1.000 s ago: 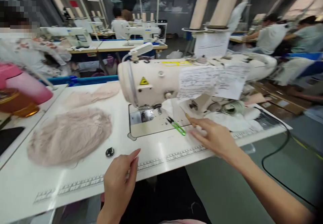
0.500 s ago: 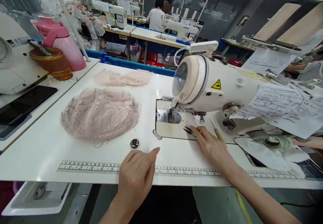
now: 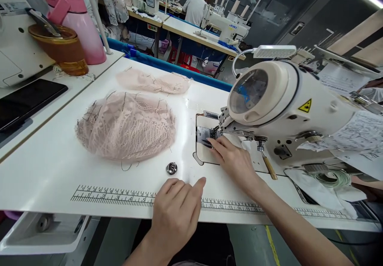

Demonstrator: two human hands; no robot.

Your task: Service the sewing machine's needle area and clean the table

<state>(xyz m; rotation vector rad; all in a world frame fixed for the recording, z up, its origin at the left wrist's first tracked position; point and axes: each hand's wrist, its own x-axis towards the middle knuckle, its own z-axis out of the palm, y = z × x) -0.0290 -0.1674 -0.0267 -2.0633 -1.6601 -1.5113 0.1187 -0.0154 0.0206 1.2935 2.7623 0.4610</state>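
My right hand point(image 3: 235, 160) pinches a small pair of thread snips, whose dark blades point(image 3: 206, 142) reach over the metal needle plate point(image 3: 202, 133) of the sewing machine point(image 3: 269, 94). Its fingers hide the handles. My left hand point(image 3: 177, 206) rests at the table's front edge over the printed ruler point(image 3: 119, 197), fingers curled into a loose fist, thumb stretched out to the right; the palm is hidden. Just beyond it lies a shiny bobbin case point(image 3: 171, 168). A pink lace piece point(image 3: 128, 128) with loose dark threads lies to the left, a smaller pink piece point(image 3: 154, 81) behind it.
A wooden-handled awl point(image 3: 269, 167) lies under the machine arm. At left are a black phone point(image 3: 31, 100), a brown cup point(image 3: 60, 50) and a pink jug point(image 3: 85, 30). An open white drawer point(image 3: 44, 242) juts out below the table. Another person point(image 3: 196, 8) sits far back.
My right hand has moved left and slightly away from me, bringing the snips from the machine bed's front onto the needle plate. The left hand keeps its loose fist. The view has shifted.
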